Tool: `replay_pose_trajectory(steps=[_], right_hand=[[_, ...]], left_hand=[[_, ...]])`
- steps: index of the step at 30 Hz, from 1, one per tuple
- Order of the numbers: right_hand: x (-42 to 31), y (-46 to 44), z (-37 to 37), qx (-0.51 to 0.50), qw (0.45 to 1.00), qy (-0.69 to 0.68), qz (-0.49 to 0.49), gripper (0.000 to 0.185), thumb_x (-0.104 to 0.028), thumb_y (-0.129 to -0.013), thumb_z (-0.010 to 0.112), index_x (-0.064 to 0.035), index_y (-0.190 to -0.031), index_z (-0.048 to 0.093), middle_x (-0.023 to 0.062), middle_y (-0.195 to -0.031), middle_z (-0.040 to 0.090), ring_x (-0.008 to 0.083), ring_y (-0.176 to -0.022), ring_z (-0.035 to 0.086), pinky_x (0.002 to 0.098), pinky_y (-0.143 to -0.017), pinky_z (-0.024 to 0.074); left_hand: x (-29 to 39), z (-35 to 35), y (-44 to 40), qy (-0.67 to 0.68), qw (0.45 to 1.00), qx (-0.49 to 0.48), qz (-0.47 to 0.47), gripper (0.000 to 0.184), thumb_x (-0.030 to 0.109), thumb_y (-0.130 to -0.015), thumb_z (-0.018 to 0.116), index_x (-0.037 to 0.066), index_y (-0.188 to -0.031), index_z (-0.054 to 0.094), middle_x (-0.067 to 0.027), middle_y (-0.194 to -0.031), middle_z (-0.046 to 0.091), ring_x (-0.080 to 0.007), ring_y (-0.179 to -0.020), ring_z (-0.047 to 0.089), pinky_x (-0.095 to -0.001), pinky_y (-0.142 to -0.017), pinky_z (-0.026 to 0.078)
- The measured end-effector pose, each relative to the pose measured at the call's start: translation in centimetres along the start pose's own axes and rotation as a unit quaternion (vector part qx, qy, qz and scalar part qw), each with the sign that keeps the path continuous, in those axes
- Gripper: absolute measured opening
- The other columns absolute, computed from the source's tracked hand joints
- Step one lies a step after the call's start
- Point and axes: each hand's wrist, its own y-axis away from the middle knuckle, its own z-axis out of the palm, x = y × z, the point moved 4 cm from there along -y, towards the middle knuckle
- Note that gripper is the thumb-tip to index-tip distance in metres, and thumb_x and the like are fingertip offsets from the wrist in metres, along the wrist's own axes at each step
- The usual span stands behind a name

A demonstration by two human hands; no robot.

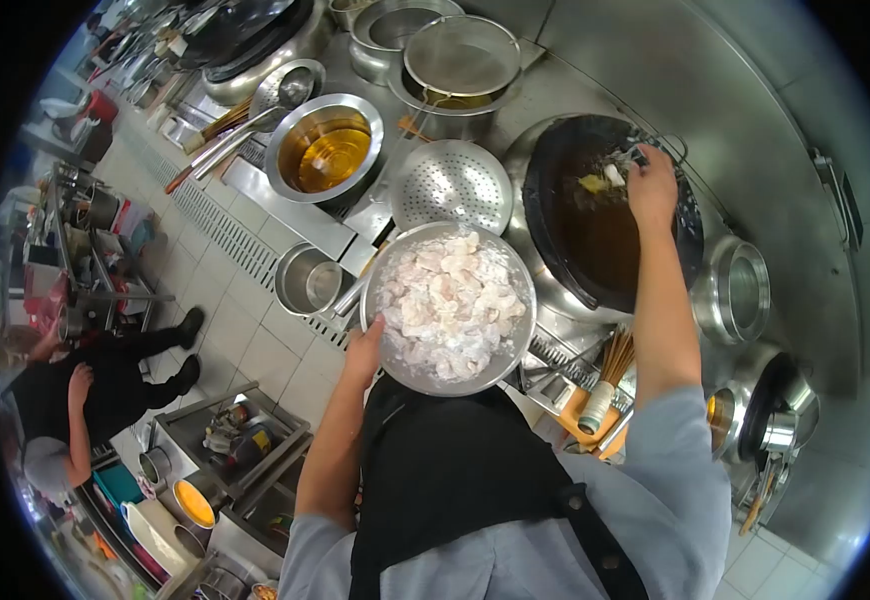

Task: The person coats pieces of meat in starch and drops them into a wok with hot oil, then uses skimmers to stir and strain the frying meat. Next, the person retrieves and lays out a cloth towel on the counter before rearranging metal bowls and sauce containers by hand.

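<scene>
A round metal bowl [407,366] is held in front of my apron by my left hand [365,350], fingers closed on its left rim. Pale pieces of food [450,300], coated in white flour, are heaped in it. My right hand [653,185] reaches over a large dark wok [545,220], its fingers bent together and pointing down. Whatever those fingers pinch, if anything, I cannot make out. Brown oil [605,245] fills the wok, and a few white and yellowish pieces [605,180] lie among bubbles close to my fingertips.
A perforated ladle [452,185] lies just beyond the bowl. Left of it stands a pot of golden oil [330,158]; a mesh strainer [462,55] rests on another pot. A bamboo brush [610,375] is beside the wok. Another person [85,390] stands at the left.
</scene>
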Motion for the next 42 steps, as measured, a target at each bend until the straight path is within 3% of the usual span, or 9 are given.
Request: replay_pose_trajectory(steps=[4, 5, 8, 12, 15, 22, 34, 38, 42], right_hand=[[-11.5, 10.5, -2.8, -0.151, 0.945, -0.288, -0.031, 0.033, -0.007, -0.089, 0.073, -0.0090, -0.122, 0.069, 0.0119, -0.113, 0.073, 0.0259, -0.085, 0.072, 0.0354, -0.077, 0.0596], [-12.7, 13.8, -0.3, -0.281, 0.924, -0.258, 0.002, 0.038, 0.001, -0.085, 0.075, -0.0093, -0.122, 0.070, 0.0075, -0.121, 0.070, 0.0154, -0.090, 0.070, 0.0276, -0.078, 0.0580], [-17.4, 21.6, 5.6, -0.458, 0.863, -0.186, -0.106, 0.082, -0.028, -0.075, 0.088, -0.0189, -0.149, 0.055, 0.0154, -0.163, 0.041, 0.0355, -0.147, 0.043, 0.0426, -0.122, 0.0369], [-21.6, 24.2, 8.0, -0.474, 0.874, -0.016, -0.104, 0.102, -0.041, -0.071, 0.086, -0.0228, -0.161, 0.040, 0.0205, -0.168, 0.029, 0.0472, -0.144, 0.042, 0.0446, -0.114, 0.0456], [-22.4, 23.9, 7.4, -0.470, 0.873, 0.002, -0.129, 0.064, -0.024, -0.079, 0.078, -0.0172, -0.141, 0.063, 0.0182, -0.145, 0.053, 0.0415, -0.123, 0.058, 0.0438, -0.101, 0.0542], [-23.0, 25.8, 6.6, -0.468, 0.865, -0.052, -0.171, 0.036, -0.008, -0.081, 0.069, -0.0126, -0.117, 0.072, 0.0164, -0.120, 0.061, 0.0375, -0.110, 0.064, 0.0454, -0.094, 0.0551], [-17.4, 22.7, 3.1, -0.378, 0.865, -0.330, -0.002, 0.024, -0.002, -0.083, 0.064, -0.0080, -0.105, 0.071, 0.0161, -0.107, 0.070, 0.0325, -0.096, 0.069, 0.0402, -0.087, 0.0540], [-16.4, 22.9, 3.7, -0.455, 0.791, -0.362, 0.188, 0.023, -0.003, -0.087, 0.069, -0.0069, -0.110, 0.071, 0.0094, -0.103, 0.068, 0.0223, -0.102, 0.070, 0.0334, -0.078, 0.0574], [-15.7, 22.3, 4.5, -0.386, 0.869, -0.308, 0.018, 0.028, -0.004, -0.087, 0.066, -0.0091, -0.113, 0.073, 0.0094, -0.120, 0.069, 0.0258, -0.111, 0.067, 0.0351, -0.097, 0.0545]], left_hand=[[0.9, 0.5, 0.7, 0.042, 0.999, -0.023, 0.007, 0.068, 0.046, -0.100, 0.065, -0.012, -0.137, 0.058, -0.0217, -0.128, 0.068, -0.0285, -0.115, 0.066, -0.0373, -0.099, 0.049], [1.4, 0.6, 0.9, 0.049, 0.998, -0.033, 0.014, 0.068, 0.045, -0.101, 0.064, -0.012, -0.137, 0.058, -0.0217, -0.128, 0.068, -0.0283, -0.114, 0.066, -0.0370, -0.099, 0.049], [0.9, 0.4, 0.2, 0.038, 0.998, -0.039, 0.012, 0.064, 0.042, -0.102, 0.062, -0.012, -0.137, 0.058, -0.0207, -0.129, 0.068, -0.0268, -0.115, 0.065, -0.0370, -0.099, 0.050], [-0.4, 0.2, -1.1, 0.028, 0.996, -0.080, 0.011, 0.064, 0.040, -0.105, 0.059, -0.012, -0.142, 0.054, -0.0202, -0.131, 0.067, -0.0266, -0.117, 0.065, -0.0377, -0.100, 0.050], [0.6, 0.3, -0.2, 0.060, 0.996, -0.067, -0.001, 0.065, 0.040, -0.105, 0.059, -0.011, -0.145, 0.051, -0.0204, -0.135, 0.064, -0.0272, -0.119, 0.064, -0.0386, -0.102, 0.050], [0.9, 0.5, -0.5, 0.074, 0.994, -0.073, -0.018, 0.064, 0.037, -0.106, 0.060, -0.012, -0.144, 0.049, -0.0198, -0.139, 0.061, -0.0278, -0.122, 0.063, -0.0393, -0.104, 0.049], [0.6, 0.7, -0.1, 0.080, 0.993, -0.085, -0.031, 0.067, 0.039, -0.105, 0.061, -0.014, -0.144, 0.050, -0.0218, -0.137, 0.062, -0.0278, -0.120, 0.064, -0.0383, -0.101, 0.050], [0.8, 0.6, -0.4, 0.063, 0.996, -0.056, -0.002, 0.069, 0.041, -0.104, 0.062, -0.014, -0.143, 0.051, -0.0217, -0.136, 0.063, -0.0273, -0.119, 0.064, -0.0380, -0.101, 0.050], [1.2, 0.8, 0.6, 0.059, 0.997, -0.043, -0.008, 0.067, 0.040, -0.104, 0.062, -0.013, -0.143, 0.052, -0.0208, -0.136, 0.063, -0.0276, -0.120, 0.064, -0.0385, -0.102, 0.049]])
